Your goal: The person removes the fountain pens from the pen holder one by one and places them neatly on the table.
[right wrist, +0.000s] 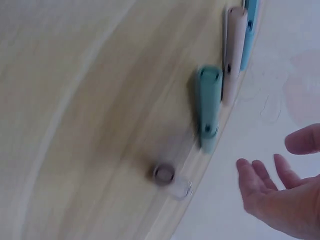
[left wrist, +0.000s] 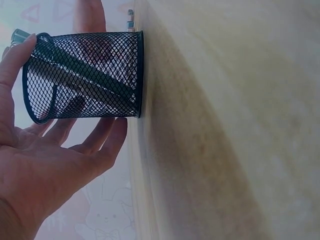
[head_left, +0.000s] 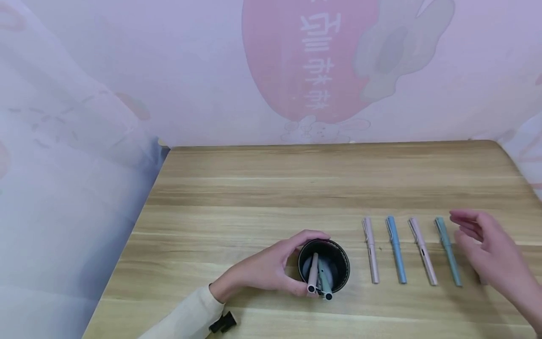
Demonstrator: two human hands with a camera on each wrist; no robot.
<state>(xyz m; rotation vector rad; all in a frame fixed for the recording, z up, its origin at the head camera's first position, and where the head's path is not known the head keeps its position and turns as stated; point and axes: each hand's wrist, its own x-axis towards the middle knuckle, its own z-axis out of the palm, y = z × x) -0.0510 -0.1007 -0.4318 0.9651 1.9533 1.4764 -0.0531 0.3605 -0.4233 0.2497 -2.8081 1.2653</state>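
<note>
My left hand (head_left: pixel 277 263) grips a black mesh pen cup (head_left: pixel 345 278), thumb at the near rim and fingers curled round its far side. Two pens lean in the cup: a pale pink pen (head_left: pixel 313 273) and a green pen (head_left: pixel 325 280). Through the mesh (left wrist: pixel 115 55) the pens show slanted in the left wrist view. My right hand (head_left: pixel 493 245) hovers at the right with its fingers loosely bent, holding nothing. It is nearest a teal pen (head_left: pixel 449 252) and mostly hides another pen, whose blurred end (right wrist: pixel 164 174) shows in the right wrist view.
Left of the teal pen lie a pink pen (head_left: pixel 422 251), a blue pen (head_left: pixel 395 249) and a lilac pen (head_left: pixel 370 249), side by side on the wooden table (head_left: pixel 254 183). A small black clip-like piece (head_left: pixel 223 322) is by the left sleeve. A printed curtain (head_left: pixel 190 70) stands behind the table.
</note>
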